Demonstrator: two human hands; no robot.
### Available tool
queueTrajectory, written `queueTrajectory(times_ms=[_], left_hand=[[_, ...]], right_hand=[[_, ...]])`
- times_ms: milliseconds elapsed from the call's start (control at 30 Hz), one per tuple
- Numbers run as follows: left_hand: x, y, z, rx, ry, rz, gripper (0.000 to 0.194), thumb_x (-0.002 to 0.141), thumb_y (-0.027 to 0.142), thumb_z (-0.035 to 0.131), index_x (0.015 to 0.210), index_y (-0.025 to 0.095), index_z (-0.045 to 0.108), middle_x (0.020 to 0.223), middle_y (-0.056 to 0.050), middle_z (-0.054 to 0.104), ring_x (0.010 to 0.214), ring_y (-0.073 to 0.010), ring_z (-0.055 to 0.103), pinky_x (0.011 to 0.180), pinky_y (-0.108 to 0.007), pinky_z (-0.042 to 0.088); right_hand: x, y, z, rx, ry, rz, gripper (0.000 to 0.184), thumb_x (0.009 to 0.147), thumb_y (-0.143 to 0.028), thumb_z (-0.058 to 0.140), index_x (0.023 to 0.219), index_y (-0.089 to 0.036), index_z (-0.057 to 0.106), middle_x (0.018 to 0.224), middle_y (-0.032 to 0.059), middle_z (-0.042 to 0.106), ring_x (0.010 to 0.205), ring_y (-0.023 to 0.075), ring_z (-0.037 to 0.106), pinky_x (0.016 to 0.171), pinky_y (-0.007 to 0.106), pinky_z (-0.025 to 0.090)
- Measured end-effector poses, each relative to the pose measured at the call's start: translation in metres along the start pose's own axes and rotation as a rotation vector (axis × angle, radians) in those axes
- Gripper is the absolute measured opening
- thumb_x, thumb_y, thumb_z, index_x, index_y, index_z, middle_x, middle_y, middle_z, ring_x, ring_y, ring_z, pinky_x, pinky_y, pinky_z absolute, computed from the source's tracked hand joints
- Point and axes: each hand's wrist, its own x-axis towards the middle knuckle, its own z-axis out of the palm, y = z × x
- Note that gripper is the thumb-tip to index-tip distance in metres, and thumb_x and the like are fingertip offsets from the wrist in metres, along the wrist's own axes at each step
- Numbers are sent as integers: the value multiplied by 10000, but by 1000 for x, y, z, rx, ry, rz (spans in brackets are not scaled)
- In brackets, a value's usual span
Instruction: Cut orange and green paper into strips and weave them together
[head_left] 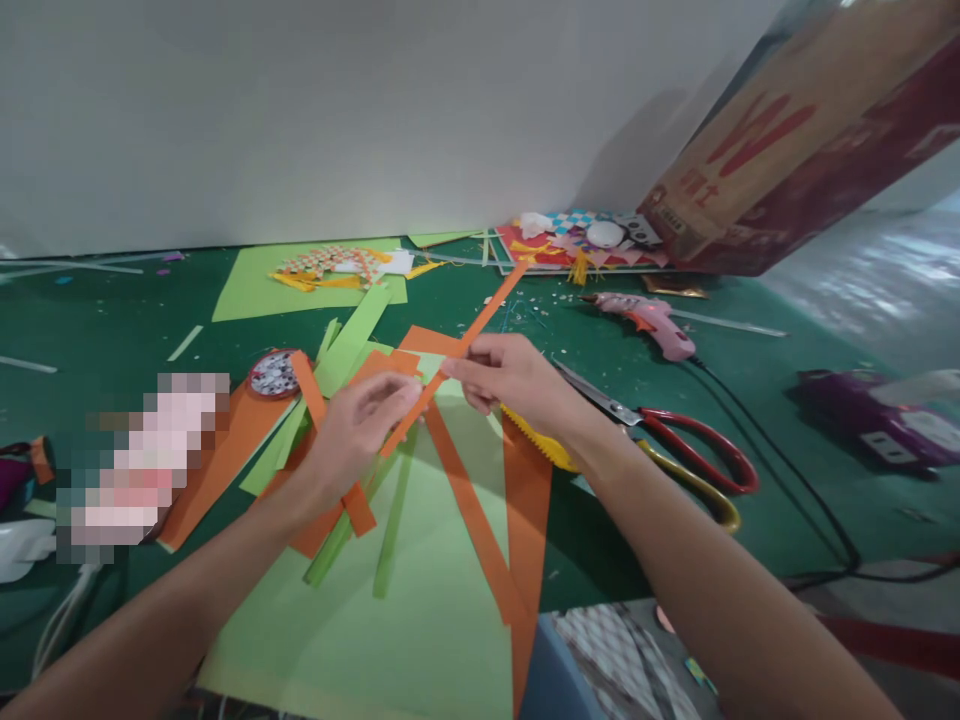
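Observation:
Both of my hands pinch one long orange paper strip (491,312), which slants up to the right above the table. My left hand (367,420) is closed on its lower part, and my right hand (517,385) grips it near the middle. Below them lies a large light-green paper sheet (442,620). Loose on that sheet are another orange strip (472,510) and a narrow green strip (394,525). More green and orange pieces overlap under my left hand, partly hidden by it. Scissors (622,408) with red and yellow handles rest beside my right forearm.
A pink glue gun (652,322) with a black cord lies at the right, near a purple power socket (877,425). A round tin (272,373) sits left of my hands. Paper crafts (337,265) lie by the wall, and a large bag (795,150) leans at the back right.

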Motion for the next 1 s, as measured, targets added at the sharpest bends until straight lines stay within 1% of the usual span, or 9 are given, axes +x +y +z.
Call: queueTrajectory(times_ms=[100, 233, 433, 500, 600, 667, 767, 933, 1000], left_hand=[[0, 3, 2, 39, -70, -1, 239, 820, 408, 546, 777, 183, 616, 742, -20, 617, 654, -134, 552, 604, -244, 450], [0, 3, 3, 78, -96, -8, 236, 808, 379, 547, 683, 181, 576, 656, -6, 599, 582, -118, 520, 558, -237, 425], [0, -2, 1, 5, -135, -11, 213, 788, 314, 558, 623, 187, 514, 604, 6, 577, 557, -114, 527, 532, -236, 409], [0, -2, 1, -27, -150, -18, 203, 782, 293, 559, 615, 191, 502, 586, 8, 575, 582, -125, 551, 535, -237, 407], [-1, 0, 0, -34, -153, -37, 234, 780, 300, 566, 590, 190, 484, 575, 7, 583, 575, -122, 550, 532, -236, 395], [-1, 2, 0, -31, -153, -46, 259, 783, 310, 568, 575, 187, 475, 575, 7, 590, 558, -112, 531, 531, -235, 384], [-2, 4, 0, -57, -165, -58, 268, 783, 305, 575, 567, 186, 472, 575, 11, 589, 572, -109, 533, 554, -233, 390], [-1, 1, -1, -80, -198, -77, 244, 813, 356, 558, 644, 181, 576, 643, 3, 604, 595, -117, 543, 589, -249, 418], [-1, 0, -2, -77, -206, -59, 256, 822, 363, 553, 645, 180, 574, 640, 9, 597, 604, -113, 541, 605, -245, 418]], right_hand=[[-1, 0, 7, -59, -70, -3, 420, 731, -490, 638, 524, -178, 449, 391, -49, 454, 375, 56, 383, 414, 221, 258], [-3, 0, 8, -82, -132, 24, 396, 724, -485, 634, 545, -180, 456, 425, -42, 482, 403, 75, 434, 433, 223, 291], [-5, -2, 3, -64, -268, 42, 278, 745, -411, 607, 638, -156, 581, 446, -36, 488, 437, 77, 414, 454, 228, 286], [-4, -2, 2, -65, -275, 33, 271, 747, -383, 598, 600, -156, 575, 437, -35, 483, 428, 72, 396, 449, 228, 275], [-2, -1, -1, -57, -225, 26, 335, 736, -352, 597, 481, -167, 485, 401, -33, 462, 403, 62, 363, 442, 234, 266], [-1, 0, -4, -2, -178, 25, 331, 712, -347, 618, 475, -172, 466, 385, -39, 453, 390, 60, 359, 438, 236, 266], [0, 1, -7, 100, -141, 19, 278, 681, -343, 645, 530, -169, 490, 385, -48, 459, 379, 59, 360, 428, 232, 259], [-2, 4, 1, 130, -232, 26, 211, 694, -325, 622, 611, -165, 512, 413, -59, 460, 385, 61, 381, 426, 225, 270], [-2, 5, 6, 116, -273, 46, 216, 687, -346, 621, 634, -164, 517, 448, -48, 484, 398, 66, 400, 421, 224, 277]])
